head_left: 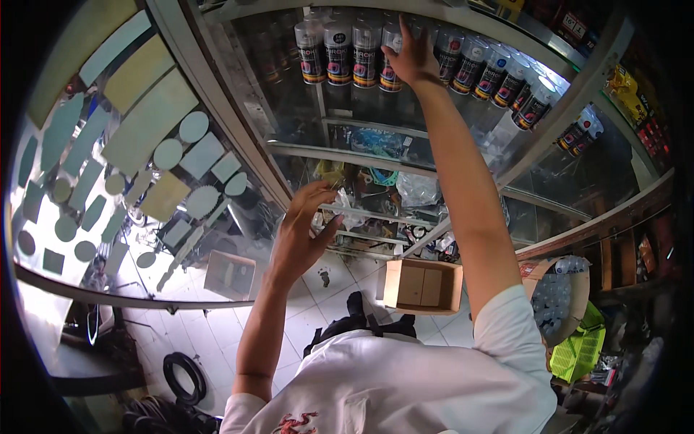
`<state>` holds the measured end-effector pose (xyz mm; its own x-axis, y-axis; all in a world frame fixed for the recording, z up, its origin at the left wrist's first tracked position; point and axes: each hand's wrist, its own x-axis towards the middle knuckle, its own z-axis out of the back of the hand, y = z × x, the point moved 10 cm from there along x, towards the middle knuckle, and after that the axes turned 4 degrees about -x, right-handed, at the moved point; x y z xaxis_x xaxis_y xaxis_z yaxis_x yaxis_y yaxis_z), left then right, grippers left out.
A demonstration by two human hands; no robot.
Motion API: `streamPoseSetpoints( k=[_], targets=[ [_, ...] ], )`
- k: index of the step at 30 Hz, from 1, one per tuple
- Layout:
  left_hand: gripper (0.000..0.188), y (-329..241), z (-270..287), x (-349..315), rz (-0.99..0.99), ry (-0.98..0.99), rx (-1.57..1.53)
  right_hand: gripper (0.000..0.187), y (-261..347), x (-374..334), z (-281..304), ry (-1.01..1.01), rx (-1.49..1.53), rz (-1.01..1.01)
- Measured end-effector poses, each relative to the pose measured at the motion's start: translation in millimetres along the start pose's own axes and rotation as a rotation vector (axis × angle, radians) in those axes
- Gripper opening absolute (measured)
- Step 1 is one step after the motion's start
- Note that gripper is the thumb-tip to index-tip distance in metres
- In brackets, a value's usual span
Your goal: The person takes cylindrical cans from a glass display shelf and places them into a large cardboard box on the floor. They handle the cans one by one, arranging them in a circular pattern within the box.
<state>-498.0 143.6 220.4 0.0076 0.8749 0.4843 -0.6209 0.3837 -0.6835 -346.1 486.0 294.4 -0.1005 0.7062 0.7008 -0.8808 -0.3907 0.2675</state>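
Head view: your right hand was up on a spray can in the top-shelf row.
Fingers spread over the can's upper part, touching it; couldn't tell if they had closed around it. Left hand was open and empty, hovering lower in front of the cabinet glass. Can looked like a slim metal cylinder, silver shoulder, pale cap, dark label with a coloured band, standing upright, packed tight against its neighbours in the can row. My read: rigid, light to moderate weight, smooth and a bit slippery. Best taken around the body below the cap, not by the cap, which might pop off.
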Motion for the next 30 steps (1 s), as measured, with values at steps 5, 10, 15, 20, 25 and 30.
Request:
streamPoseSetpoints(
  k=[5, 10, 15, 20, 25, 30],
  targets=[
    [0.049, 24, 19, 45, -0.020, 0.061, 0.118, 0.063, -5, 1, -24, -0.069, 0.158, -0.020],
    [0.056, 30, 9, 135, -0.245, -0.079, 0.249, 0.071, 5, -65, 23, -0.129, 0.255, -0.081],
    [0.073, 46, -32, 267, -0.353, -0.202, 0.532, 0.076, 11, -139, 83, -0.059, 0.393, -0.076],
    [0.080, 84, -80, 341, -0.363, -0.285, 0.836, 0.079, 6, -221, 166, -0.016, 0.483, -0.133],
    [0.076, 107, -55, 321, -0.302, -0.429, 0.803, 0.080, -8, -300, 245, -0.029, 0.566, -0.111],
    [0.073, 73, -60, 273, -0.311, -0.448, 0.541, 0.083, -64, -394, 295, 0.030, 0.554, -0.367]
  ],
)
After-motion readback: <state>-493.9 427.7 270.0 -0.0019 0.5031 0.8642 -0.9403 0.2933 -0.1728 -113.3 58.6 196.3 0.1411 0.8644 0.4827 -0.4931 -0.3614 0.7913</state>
